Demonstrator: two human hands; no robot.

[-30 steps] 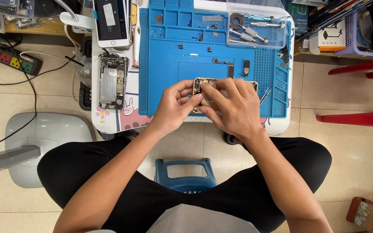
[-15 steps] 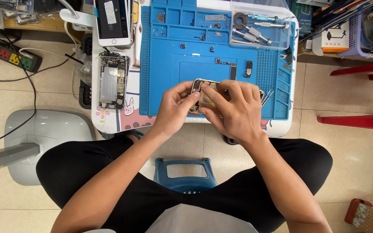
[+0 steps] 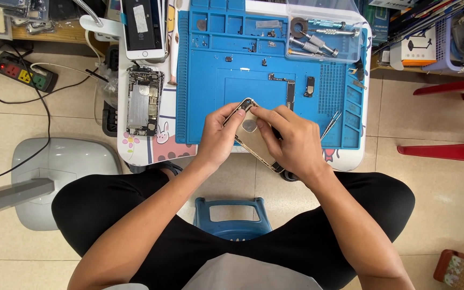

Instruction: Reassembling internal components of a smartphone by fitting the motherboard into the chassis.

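Observation:
Both my hands grip a gold phone rear housing, tilted diagonally over the near edge of the blue repair mat. My left hand holds its upper left side with the thumb on the back. My right hand wraps the right side, fingers pressing near the top corner. The housing's lower end sticks out below my right palm.
An opened phone chassis lies left of the mat, a phone with screen above it. On the mat lie a logic board strip, small parts, tweezers. A clear tray of screwdrivers sits top right. Power strip at left; red stool legs at right.
The housing has turned from lying flat across to a diagonal tilt, its back now facing up. Both hands shifted slightly toward me with it.

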